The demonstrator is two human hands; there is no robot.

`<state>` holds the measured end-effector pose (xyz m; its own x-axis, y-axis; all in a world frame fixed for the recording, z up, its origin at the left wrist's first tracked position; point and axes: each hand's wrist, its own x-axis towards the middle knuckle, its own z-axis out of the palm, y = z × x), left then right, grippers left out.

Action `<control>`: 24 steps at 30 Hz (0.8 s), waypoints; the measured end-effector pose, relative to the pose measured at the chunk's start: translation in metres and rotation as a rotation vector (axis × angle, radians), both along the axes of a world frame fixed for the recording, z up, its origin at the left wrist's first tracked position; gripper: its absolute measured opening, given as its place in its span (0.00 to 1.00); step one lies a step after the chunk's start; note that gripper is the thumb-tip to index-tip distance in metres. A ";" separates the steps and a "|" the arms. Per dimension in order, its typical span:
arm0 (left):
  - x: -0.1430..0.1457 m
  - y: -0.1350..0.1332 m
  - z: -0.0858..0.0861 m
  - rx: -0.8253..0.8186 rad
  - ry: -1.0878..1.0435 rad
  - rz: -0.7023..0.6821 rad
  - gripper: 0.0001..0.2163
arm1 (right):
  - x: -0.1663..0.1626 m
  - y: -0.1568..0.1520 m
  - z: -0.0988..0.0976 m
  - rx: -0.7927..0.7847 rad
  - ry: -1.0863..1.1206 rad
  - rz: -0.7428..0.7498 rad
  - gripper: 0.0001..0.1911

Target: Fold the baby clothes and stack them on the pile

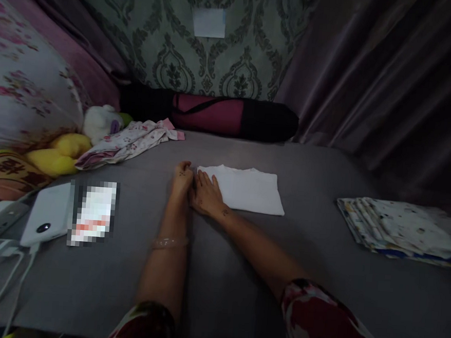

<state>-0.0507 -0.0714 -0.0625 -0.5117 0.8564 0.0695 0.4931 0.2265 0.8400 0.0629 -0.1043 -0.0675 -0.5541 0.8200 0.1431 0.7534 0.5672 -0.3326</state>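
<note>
A white folded cloth (250, 191) lies flat on the grey surface, its top edge a little wavy. My right hand (207, 194) rests palm down on the cloth's left end, fingers stretched out and slightly apart. Just left of the cloth, my left hand (182, 179) is closed with its fingers curled in; the inside of that hand is hidden, so I cannot tell whether anything is in it. The two hands are side by side, and a clear bangle (170, 243) circles my left forearm.
Right: a stack of folded patterned cloths (402, 228). Left: a white power bank (48, 213) with cables, a power strip (0, 217), a blurred-out item (94, 214), a yellow plush toy (58, 155) and a crumpled floral garment (130, 144). Behind lies a long black-and-magenta bag (209, 115).
</note>
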 end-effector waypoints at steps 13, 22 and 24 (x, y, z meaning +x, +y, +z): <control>0.086 0.002 0.009 0.014 0.326 -0.362 0.21 | 0.105 0.014 0.014 0.030 -0.096 -0.155 0.30; 0.085 -0.006 0.003 -0.059 0.397 -0.365 0.22 | 0.097 0.001 -0.003 0.053 -0.064 -0.139 0.30; 0.087 -0.006 0.004 -0.052 0.419 -0.377 0.22 | 0.099 0.003 -0.001 0.032 -0.053 -0.125 0.30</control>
<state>0.0366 -0.0777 -0.0587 -0.1074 0.9823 0.1537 0.8366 0.0058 0.5478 0.1615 -0.1014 -0.0690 -0.4558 0.8784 0.1438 0.8347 0.4780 -0.2734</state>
